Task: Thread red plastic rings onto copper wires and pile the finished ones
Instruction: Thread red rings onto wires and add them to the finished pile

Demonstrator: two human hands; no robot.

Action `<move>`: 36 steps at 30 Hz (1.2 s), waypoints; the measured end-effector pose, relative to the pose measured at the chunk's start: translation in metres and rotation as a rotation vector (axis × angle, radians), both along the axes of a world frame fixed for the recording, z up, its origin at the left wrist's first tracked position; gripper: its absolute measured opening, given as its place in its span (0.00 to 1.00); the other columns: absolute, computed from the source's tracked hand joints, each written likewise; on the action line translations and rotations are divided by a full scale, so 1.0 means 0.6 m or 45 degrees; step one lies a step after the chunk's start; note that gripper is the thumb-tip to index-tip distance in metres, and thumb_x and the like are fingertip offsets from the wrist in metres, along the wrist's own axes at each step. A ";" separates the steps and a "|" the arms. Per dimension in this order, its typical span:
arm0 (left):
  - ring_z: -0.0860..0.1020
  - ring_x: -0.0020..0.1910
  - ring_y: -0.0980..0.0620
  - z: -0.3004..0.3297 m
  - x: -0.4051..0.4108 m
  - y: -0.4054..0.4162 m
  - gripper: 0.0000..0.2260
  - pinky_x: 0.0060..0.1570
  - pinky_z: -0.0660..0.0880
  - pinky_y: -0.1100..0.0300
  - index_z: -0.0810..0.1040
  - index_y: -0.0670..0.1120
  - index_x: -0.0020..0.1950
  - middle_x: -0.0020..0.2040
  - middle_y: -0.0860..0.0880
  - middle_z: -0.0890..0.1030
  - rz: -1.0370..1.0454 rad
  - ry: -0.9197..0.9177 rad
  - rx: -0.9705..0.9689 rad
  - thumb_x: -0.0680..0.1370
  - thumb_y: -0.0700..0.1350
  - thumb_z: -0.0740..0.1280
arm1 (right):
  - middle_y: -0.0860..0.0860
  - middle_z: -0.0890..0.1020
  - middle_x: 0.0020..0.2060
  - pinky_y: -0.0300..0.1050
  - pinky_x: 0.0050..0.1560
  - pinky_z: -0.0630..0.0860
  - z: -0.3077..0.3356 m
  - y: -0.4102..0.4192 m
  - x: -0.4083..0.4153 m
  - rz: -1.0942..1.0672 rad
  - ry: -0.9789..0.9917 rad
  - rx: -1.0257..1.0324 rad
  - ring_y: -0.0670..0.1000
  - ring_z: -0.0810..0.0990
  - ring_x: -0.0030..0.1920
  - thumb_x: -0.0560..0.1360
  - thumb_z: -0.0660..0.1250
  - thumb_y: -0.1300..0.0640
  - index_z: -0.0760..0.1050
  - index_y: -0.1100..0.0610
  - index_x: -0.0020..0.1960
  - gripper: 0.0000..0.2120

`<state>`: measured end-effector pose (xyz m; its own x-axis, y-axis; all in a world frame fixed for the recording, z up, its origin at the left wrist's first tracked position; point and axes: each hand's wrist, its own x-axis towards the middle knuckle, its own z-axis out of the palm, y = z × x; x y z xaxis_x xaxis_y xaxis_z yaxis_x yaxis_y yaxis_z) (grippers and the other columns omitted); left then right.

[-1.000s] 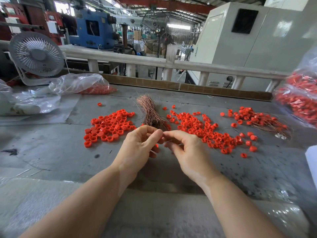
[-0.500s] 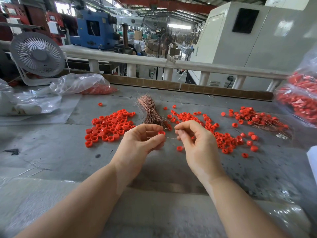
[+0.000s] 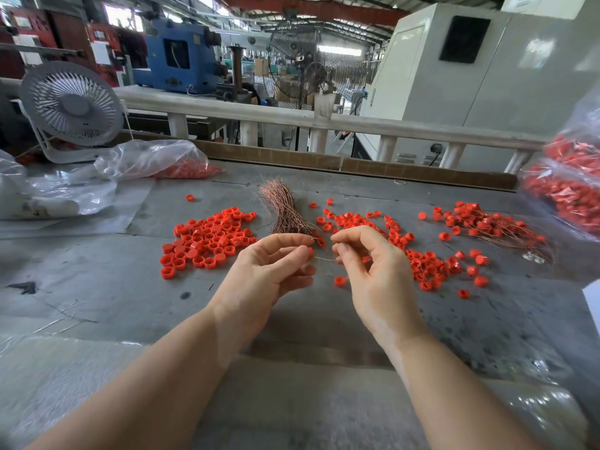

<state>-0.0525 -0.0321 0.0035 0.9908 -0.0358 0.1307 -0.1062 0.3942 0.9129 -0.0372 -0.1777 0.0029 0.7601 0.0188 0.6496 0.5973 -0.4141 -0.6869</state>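
The left hand and the right hand were raised just above the bench, close together, fingertips facing. The left hand's thumb and forefinger were curled in a pinch on a red ring, of which only a sliver showed at the fingertips. The right hand's thumb and forefinger pinched a thin copper wire, which ran across the small gap toward the ring; its other fingers were loosely curled and held nothing else. Whether the wire's tip was already inside the ring could not be told.

The step in hand appeared to be the threading itself. It would probably go best with the ring held still, its opening turned toward the wire, and the wire gripped close to its tip so that it would not bend on entry. Once through, the piece would belong with the finished ones.

Just beyond the hands, loose rings lay scattered on the bench: a pile of rings to the left and a looser spread of rings to the right. Between them lay the bundle of bare wires. Farther right lay the finished pile, rings with wires trailing out. At the back left a plastic bag held more red pieces.
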 end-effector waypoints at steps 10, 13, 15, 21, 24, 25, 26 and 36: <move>0.77 0.31 0.55 0.003 -0.003 -0.002 0.06 0.31 0.77 0.62 0.81 0.46 0.42 0.36 0.48 0.78 0.072 -0.029 0.115 0.74 0.37 0.67 | 0.39 0.78 0.37 0.45 0.41 0.79 0.001 -0.002 -0.002 -0.003 -0.014 -0.084 0.43 0.78 0.41 0.76 0.65 0.63 0.79 0.54 0.46 0.07; 0.77 0.31 0.54 0.002 -0.003 -0.002 0.10 0.30 0.75 0.62 0.80 0.50 0.38 0.34 0.50 0.76 0.137 -0.086 0.229 0.75 0.37 0.67 | 0.39 0.78 0.37 0.45 0.41 0.78 0.001 -0.001 -0.003 0.008 -0.008 -0.093 0.43 0.78 0.40 0.76 0.65 0.63 0.79 0.54 0.45 0.06; 0.76 0.31 0.54 0.001 -0.003 -0.002 0.10 0.28 0.74 0.62 0.79 0.50 0.37 0.33 0.52 0.75 0.190 -0.124 0.307 0.75 0.37 0.67 | 0.41 0.78 0.37 0.50 0.41 0.79 0.000 0.000 -0.003 0.029 0.025 -0.073 0.45 0.78 0.39 0.76 0.65 0.64 0.79 0.55 0.45 0.06; 0.76 0.30 0.58 0.002 -0.006 -0.005 0.05 0.27 0.74 0.60 0.78 0.45 0.41 0.34 0.53 0.76 0.326 -0.243 0.606 0.75 0.36 0.67 | 0.40 0.78 0.37 0.36 0.39 0.74 0.000 0.003 -0.010 0.044 -0.067 -0.193 0.42 0.76 0.37 0.73 0.67 0.60 0.80 0.54 0.46 0.04; 0.76 0.32 0.55 0.002 -0.008 -0.008 0.05 0.28 0.75 0.58 0.78 0.45 0.41 0.33 0.51 0.76 0.338 -0.285 0.728 0.75 0.36 0.67 | 0.45 0.80 0.38 0.40 0.40 0.74 0.000 0.005 -0.012 0.070 -0.131 -0.269 0.44 0.76 0.38 0.73 0.68 0.62 0.79 0.56 0.45 0.03; 0.76 0.32 0.54 0.002 -0.008 -0.008 0.05 0.28 0.75 0.57 0.78 0.45 0.41 0.32 0.50 0.76 0.342 -0.293 0.753 0.74 0.36 0.67 | 0.46 0.80 0.38 0.42 0.40 0.74 0.000 0.005 -0.011 0.069 -0.137 -0.276 0.45 0.76 0.38 0.73 0.68 0.63 0.79 0.57 0.44 0.02; 0.76 0.32 0.53 0.001 -0.008 -0.008 0.05 0.28 0.75 0.57 0.78 0.45 0.41 0.31 0.50 0.76 0.343 -0.295 0.768 0.74 0.36 0.67 | 0.47 0.80 0.37 0.44 0.40 0.74 0.000 0.004 -0.011 0.067 -0.137 -0.279 0.45 0.75 0.37 0.73 0.68 0.63 0.79 0.58 0.43 0.02; 0.74 0.31 0.54 0.002 -0.007 -0.012 0.05 0.26 0.74 0.58 0.78 0.45 0.39 0.30 0.51 0.76 0.340 -0.252 0.785 0.74 0.37 0.67 | 0.49 0.78 0.36 0.52 0.39 0.74 0.004 0.005 -0.013 0.012 -0.084 -0.285 0.50 0.75 0.37 0.73 0.67 0.65 0.77 0.59 0.41 0.03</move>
